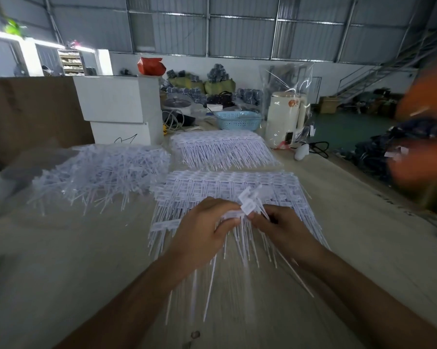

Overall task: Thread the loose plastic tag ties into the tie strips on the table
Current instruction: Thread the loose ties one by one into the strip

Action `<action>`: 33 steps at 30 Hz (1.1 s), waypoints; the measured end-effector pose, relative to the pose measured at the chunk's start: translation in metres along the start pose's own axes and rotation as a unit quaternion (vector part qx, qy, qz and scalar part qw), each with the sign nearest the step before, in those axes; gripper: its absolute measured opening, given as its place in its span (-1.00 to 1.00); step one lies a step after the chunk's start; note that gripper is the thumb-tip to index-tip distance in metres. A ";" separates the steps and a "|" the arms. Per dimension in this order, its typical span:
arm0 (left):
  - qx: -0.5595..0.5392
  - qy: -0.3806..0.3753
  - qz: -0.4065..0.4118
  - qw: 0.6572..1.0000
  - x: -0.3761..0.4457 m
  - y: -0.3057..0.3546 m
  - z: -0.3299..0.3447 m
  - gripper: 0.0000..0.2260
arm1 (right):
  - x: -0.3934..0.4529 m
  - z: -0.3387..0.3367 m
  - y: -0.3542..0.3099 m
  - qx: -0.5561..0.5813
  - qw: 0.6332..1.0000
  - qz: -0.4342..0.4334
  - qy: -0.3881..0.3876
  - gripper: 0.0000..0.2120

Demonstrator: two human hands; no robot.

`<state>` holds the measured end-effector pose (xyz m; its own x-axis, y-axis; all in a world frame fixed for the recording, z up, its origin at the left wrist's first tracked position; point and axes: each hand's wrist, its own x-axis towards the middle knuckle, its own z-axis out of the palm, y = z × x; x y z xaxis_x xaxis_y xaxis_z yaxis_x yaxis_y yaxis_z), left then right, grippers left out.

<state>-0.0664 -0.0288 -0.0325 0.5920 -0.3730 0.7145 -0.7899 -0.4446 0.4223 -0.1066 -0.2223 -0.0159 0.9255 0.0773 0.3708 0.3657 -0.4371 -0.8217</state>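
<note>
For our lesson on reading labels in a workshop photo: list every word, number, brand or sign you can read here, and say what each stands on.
No text here can be read.
Tag ties held in the hands: faint print on the tag heads, too blurred.
Tie strips on the table: rows of small print, too small.
White appliance: an orange-red mark, illegible.
White box: a black scribble, not readable as letters.
</note>
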 end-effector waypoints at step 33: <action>-0.058 0.015 -0.043 0.997 0.000 0.004 0.000 -0.79 | -0.004 0.004 0.001 0.252 0.939 0.226 -0.062 -0.68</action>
<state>-0.0696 -0.0308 -0.0306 0.6551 -0.3116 0.6883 -0.7501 -0.3768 0.5434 -0.1090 -0.2192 -0.0201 0.9904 0.1027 -0.0924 -0.0957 0.0272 -0.9950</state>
